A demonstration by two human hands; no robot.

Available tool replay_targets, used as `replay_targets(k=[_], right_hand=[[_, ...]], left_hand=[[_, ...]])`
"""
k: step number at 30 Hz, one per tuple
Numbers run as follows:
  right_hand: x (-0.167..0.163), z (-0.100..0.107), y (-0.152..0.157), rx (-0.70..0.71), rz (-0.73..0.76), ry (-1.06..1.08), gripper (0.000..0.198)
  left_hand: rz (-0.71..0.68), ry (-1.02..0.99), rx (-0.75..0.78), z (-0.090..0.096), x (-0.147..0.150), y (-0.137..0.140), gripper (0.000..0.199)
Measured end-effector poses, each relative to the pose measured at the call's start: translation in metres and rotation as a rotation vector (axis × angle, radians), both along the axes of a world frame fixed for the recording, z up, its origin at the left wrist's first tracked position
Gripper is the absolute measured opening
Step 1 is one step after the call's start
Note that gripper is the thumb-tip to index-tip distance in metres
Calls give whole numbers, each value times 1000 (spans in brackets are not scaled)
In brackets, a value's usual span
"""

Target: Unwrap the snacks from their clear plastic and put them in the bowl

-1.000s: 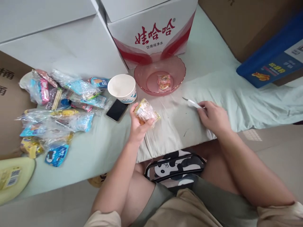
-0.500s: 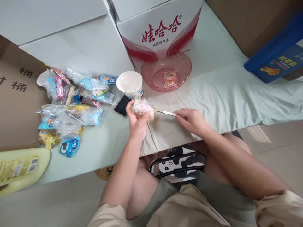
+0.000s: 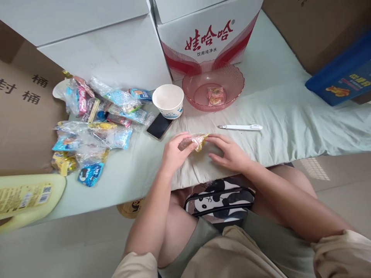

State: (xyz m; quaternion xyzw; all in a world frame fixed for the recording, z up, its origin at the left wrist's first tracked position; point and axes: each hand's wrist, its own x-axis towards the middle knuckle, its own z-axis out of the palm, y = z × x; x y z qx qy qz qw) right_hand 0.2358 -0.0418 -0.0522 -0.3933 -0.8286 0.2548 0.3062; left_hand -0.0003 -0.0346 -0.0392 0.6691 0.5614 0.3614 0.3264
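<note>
My left hand (image 3: 178, 151) pinches a crinkled clear plastic snack packet (image 3: 198, 141) with a yellow edge, above the front of the cloth-covered surface. What the packet contains cannot be made out. Close to the packet's right side is my right hand (image 3: 227, 153), its fingers spread and curved, holding nothing; one fingertip is at or near the yellow edge. A white utility knife (image 3: 241, 127) lies on the cloth just beyond my right hand. Behind the hands are a white paper cup (image 3: 168, 101) and a pink ribbed bowl (image 3: 213, 87) with a small pink wrapped snack (image 3: 215, 96) in it.
Several wrapped snacks (image 3: 121, 101) are heaped on the left. A phone (image 3: 159, 126) lies in front of the cup. White boxes (image 3: 208, 42) stand behind the bowl. A yellow jug (image 3: 31, 199) is at the left front, and a blue package (image 3: 342, 75) at the right.
My right hand has let go of the utility knife, which now lies on the cloth, and has come over to the packet. My left hand has turned the packet and brought it slightly rightward.
</note>
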Motion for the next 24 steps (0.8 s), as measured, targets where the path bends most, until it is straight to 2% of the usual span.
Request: replay_targets(k=[4,6,10,13,17,21,24], right_hand=[[-5,-6,-5,-68,-14,99,55],[-6,-8,-4,-43,-75,164,50],[-9,-5,-1,25,-151,206,51],[-11,0,2,-4,-168,178,37],[-9,5,3,-59,-220,135,20],[-10,7,0,-122,-106,140,19],[-12,7,-1,-136,-98,107,28]], left_hand=[[-67,-178,-103,-1,6,-3,38],[-101,-198,-132,-1,9,-5,39],[-76,-266,-158,0,11,-8,37],[-45,-311,-140,1,8,-9,37],[-19,-283,-152,-2,1,-7,40],[-142,-251,-164,-6,2,-6,55],[-156,-152,-109,-6,6,-7,36]])
